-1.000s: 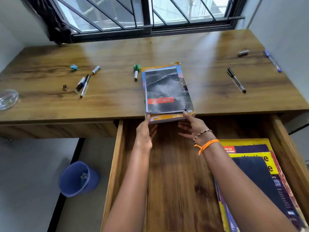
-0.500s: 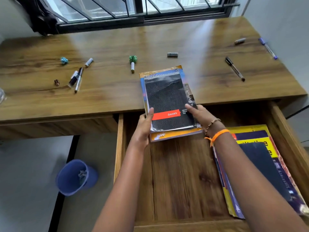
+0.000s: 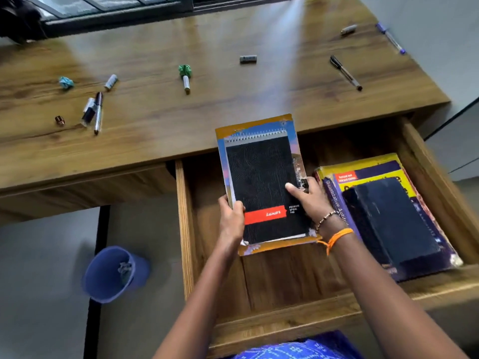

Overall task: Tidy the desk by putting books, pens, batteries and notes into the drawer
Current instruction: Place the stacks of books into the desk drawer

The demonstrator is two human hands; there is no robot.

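Wooden table (image 3: pixel 233 104) under a window, with the drawer (image 3: pixel 285 325) pulled wide open below its front edge. Both hands are on a small stack of books: a black spiral pad (image 3: pixel 261 185) with a red band lying on top of a larger book (image 3: pixel 269 248) with an orange border. Left hand (image 3: pixel 230 216) grips the stack's left edge, thumb curled over the top. Right hand (image 3: pixel 308 200) holds the right edge, thumb pressed flat on the pad's cover. The stack sits over the drawer's back-left area, its far end overlapping the table edge; can't tell if it's touching the drawer bottom.

On the right side of the drawer there's already a pile of books (image 3: pixel 388 221), yellow and purple covers with a dark one on top.

Still out on the table: a black pen (image 3: pixel 346 73) at the right, a purple pen (image 3: pixel 391 38) near the far right corner, a grey battery (image 3: pixel 248 59) mid-table, another battery (image 3: pixel 348 29) up by the purple pen, a green crumpled note (image 3: pixel 185 71) touching a marker (image 3: pixel 186 85), a teal crumpled note (image 3: pixel 66 82) at the left, and a couple of pens (image 3: pixel 94 112) lying side by side.

Blue bin (image 3: pixel 114 274) on the floor, left of the drawer.
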